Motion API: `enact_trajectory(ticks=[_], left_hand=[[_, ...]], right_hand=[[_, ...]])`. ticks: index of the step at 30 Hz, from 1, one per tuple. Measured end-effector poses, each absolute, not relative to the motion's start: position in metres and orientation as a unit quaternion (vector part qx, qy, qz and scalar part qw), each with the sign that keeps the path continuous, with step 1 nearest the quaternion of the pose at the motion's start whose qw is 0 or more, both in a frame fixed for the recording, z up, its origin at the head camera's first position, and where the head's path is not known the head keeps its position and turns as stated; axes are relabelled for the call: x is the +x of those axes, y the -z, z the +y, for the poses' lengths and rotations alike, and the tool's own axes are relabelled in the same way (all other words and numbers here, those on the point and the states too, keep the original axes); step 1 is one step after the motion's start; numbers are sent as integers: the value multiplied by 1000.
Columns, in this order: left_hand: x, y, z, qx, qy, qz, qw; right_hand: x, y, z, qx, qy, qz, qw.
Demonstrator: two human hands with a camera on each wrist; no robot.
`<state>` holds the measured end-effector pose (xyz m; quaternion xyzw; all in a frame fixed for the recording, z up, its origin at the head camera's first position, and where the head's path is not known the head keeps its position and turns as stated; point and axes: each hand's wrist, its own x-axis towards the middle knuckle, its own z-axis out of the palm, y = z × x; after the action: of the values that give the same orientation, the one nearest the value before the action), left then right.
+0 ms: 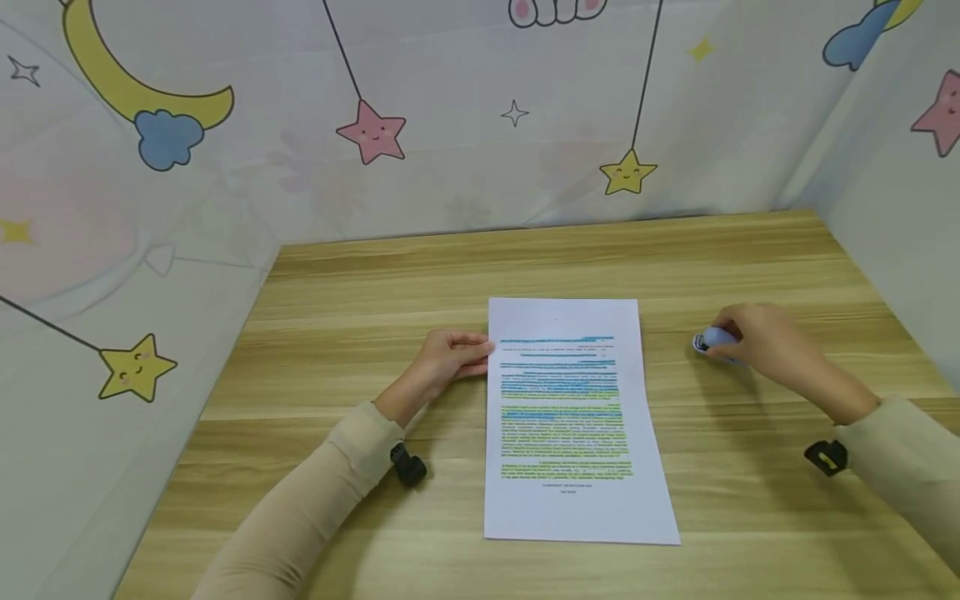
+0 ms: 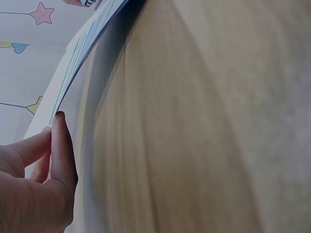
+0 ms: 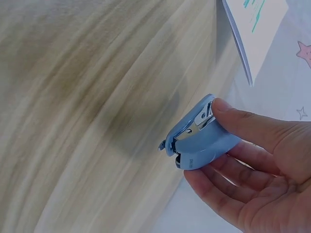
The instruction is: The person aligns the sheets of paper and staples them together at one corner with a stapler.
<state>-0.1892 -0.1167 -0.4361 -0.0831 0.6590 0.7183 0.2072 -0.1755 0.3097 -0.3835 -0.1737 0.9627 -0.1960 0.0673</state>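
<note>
A stack of printed paper, its text marked in blue and green highlighter, is in the middle of the head view. My left hand pinches its left edge between thumb and fingers. In the left wrist view the paper rises from the fingertips at a slant, its edge turned to the camera. To the right of the paper, my right hand grips a small light-blue stapler. The right wrist view shows the stapler held between the thumb and curled fingers, its metal parts facing the camera.
Under everything lies a wood-grain table. A white cloth backdrop printed with stars, moons and clouds stands behind it and along both sides. Each wrist carries a small black camera mount, the left mount close to the table.
</note>
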Motion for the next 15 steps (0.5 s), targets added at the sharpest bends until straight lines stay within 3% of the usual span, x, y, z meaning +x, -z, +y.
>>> enact_trajectory(ticks=[15], left_hand=[[-190, 435, -113, -83, -714, 663, 209]], right_hand=[[-203, 384, 279, -203, 191, 957, 85]])
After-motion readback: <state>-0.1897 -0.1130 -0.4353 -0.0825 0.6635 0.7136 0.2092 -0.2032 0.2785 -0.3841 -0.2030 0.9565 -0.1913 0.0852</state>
